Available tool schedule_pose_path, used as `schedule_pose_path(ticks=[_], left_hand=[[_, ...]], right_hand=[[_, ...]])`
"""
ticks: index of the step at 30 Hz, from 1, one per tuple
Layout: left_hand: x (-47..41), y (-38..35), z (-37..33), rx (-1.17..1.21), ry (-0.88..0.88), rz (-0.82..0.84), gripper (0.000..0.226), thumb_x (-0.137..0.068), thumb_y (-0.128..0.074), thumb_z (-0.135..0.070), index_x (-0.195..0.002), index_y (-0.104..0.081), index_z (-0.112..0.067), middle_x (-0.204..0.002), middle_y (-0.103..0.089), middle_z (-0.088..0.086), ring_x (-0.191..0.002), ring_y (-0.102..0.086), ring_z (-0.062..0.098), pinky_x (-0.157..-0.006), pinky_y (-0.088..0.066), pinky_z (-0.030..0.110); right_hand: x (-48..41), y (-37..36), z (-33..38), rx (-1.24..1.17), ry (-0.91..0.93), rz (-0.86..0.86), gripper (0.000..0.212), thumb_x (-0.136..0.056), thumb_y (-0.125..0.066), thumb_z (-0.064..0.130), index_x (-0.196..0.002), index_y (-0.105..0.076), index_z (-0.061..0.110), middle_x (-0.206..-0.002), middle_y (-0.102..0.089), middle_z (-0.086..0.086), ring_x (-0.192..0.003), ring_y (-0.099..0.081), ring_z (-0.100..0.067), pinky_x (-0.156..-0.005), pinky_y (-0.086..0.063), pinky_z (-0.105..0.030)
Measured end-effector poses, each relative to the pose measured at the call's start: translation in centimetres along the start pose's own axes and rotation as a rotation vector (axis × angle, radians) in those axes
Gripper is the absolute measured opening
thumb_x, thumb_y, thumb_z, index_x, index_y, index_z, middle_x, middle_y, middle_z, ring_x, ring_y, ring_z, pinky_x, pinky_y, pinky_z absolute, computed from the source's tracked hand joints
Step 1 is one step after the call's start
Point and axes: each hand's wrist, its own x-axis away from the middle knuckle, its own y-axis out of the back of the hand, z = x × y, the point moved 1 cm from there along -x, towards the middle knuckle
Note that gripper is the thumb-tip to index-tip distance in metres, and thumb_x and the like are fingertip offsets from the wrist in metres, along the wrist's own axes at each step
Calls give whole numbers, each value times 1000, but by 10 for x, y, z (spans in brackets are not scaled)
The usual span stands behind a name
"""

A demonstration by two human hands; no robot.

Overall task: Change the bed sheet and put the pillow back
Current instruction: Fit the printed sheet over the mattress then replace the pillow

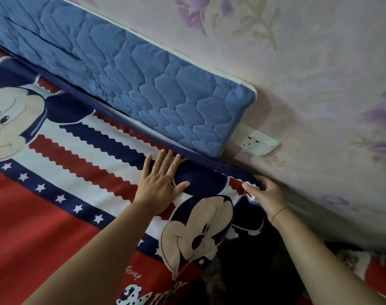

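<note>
While the left hand point(160, 183) lies flat with fingers spread on the cartoon-print bed sheet point(62, 194), the right hand point(265, 195) is curled over the sheet's navy corner, gripping it right by the floral wall point(319, 84). The sheet covers the bed up to a blue quilted headboard pad point(132, 69) (a wall socket point(259, 140) peeks out just beside its end). No pillow that I can make out.

Bed corner's tight — the quilted blue headboard pad point(143, 84) and the wall point(319, 106) box it in. A wall socket point(257, 140) pokes out just behind — the sheet point(55, 205) surface is wide open.
</note>
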Motion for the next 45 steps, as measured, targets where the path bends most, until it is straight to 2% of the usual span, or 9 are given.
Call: schedule_pose_path(ticks=[3,6,10,15,23,30,35,39,45], left_hand=[[1,0,0,-33,6,11,76,-83,10,-74,-143,19,-28,-154,19,-6,-142,29,15,-116,21,45],[0,3,0,-25,-6,18,78,-82,10,-74,-144,19,-27,-152,21,-6,-142,30,15,-116,22,44],[3,7,12,-51,-93,-25,79,-88,7,-73,-151,4,-26,-160,4,-2,-147,18,16,-118,17,43],[2,14,44,-118,-77,-20,84,-87,5,-76,-154,-3,-27,-162,-6,-2,-149,8,17,-119,11,46],[-44,28,29,-80,-14,98,103,-72,20,-80,-150,-29,-34,-157,-28,-11,-149,-8,12,-120,8,43],[-40,36,29,-49,-43,83,96,-78,10,-77,-149,-33,-28,-158,-28,-6,-150,-7,13,-120,9,44],[26,37,95,-2,233,-117,87,-85,10,-76,-154,-9,-28,-161,-1,-5,-149,11,13,-119,13,42],[73,40,159,31,559,-200,88,-85,5,-77,-154,-5,-25,-162,0,-3,-149,11,13,-118,17,39],[115,33,216,120,850,-208,93,-79,6,-78,-155,-3,-26,-162,4,-6,-147,16,10,-117,18,39]], right_hand=[[19,-6,-2,239,96,-54,58,-81,-76,20,-133,-51,16,-130,-53,-2,-119,-52,-18,-98,-43,-32],[64,-38,5,360,426,-332,49,-84,-69,18,-129,-53,12,-125,-53,-6,-117,-50,-17,-97,-45,-35],[109,-113,15,423,749,90,51,-97,-40,46,-141,-44,22,-144,-44,5,-136,-31,-3,-113,-29,-29],[60,-137,31,686,670,196,81,-87,3,72,-153,-19,29,-161,-15,3,-149,-6,-18,-121,-3,-43],[6,-127,38,700,304,327,63,-99,-21,56,-154,-19,24,-161,-18,-2,-147,-16,-22,-120,-13,-39],[23,-138,52,756,279,217,67,-96,-20,62,-152,-24,25,-159,-22,-2,-146,-19,-22,-119,-15,-41],[53,-173,78,753,655,301,102,-75,15,79,-153,-19,22,-161,-15,-1,-148,-9,-14,-120,-5,-30],[53,-230,114,950,846,508,92,-76,15,72,-154,-6,29,-163,2,1,-149,6,-18,-120,5,-37],[-1,-273,135,1073,589,439,73,-92,-15,67,-154,1,31,-163,0,1,-147,-11,-28,-120,-10,-45]])
